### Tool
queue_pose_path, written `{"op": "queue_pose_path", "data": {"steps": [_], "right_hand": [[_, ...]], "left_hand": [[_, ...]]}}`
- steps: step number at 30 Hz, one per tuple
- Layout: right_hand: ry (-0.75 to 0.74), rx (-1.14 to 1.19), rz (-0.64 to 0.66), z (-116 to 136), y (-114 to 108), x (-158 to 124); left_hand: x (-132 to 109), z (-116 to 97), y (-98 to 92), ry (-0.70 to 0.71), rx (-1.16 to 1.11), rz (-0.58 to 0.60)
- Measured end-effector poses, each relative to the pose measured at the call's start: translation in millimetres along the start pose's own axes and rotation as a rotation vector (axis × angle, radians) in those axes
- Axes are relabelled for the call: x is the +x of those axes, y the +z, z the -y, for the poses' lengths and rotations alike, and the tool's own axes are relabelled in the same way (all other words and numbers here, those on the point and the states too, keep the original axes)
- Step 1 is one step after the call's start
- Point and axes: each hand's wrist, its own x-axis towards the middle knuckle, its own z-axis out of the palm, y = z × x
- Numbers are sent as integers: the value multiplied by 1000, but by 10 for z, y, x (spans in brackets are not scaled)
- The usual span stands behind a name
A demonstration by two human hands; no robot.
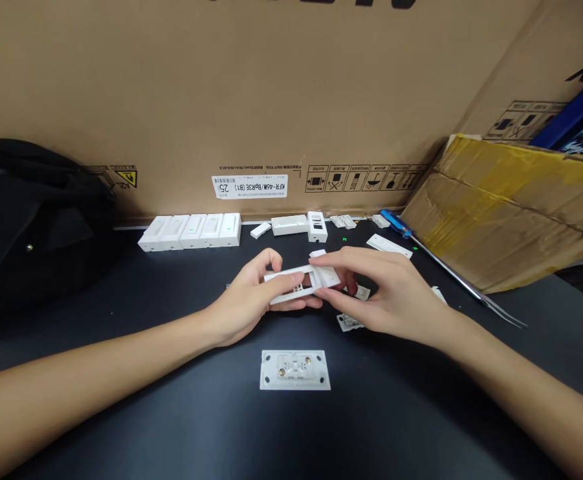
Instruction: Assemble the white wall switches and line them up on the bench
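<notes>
Both hands hold a white plastic switch frame (301, 280) above the black table top (291, 427). My left hand (254, 293) grips its left end, with the fingers curled around it. My right hand (379, 290) pinches its right end from above, its fingers partly hiding that end. Below the frame, nearer to me, a white wall socket base plate (295, 370) lies face up with brass contacts showing. Small white plastic parts (349, 323) lie just under my right hand, partly hidden by it.
Several white switch modules (190, 232) stand in a row along the back of the table, beside other white parts. A blue-handled screwdriver (396, 223) lies at back right. A black bag (26, 220) sits at left, and cardboard (171, 87) forms the back wall.
</notes>
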Motion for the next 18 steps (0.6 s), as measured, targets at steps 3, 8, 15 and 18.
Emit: {"op": "queue_pose_path", "data": {"steps": [3,8,15,18], "right_hand": [[3,66,48,8,41,-13],[18,121,97,14,54,-24],[57,148,68,13,60,-46],[54,166,30,25,74,-41]], "left_hand": [[10,11,-5,9,-30,1],[12,33,-29,32,-43,8],[-2,42,-61,73,-3,93],[-4,35,-67,84,26,107]]}}
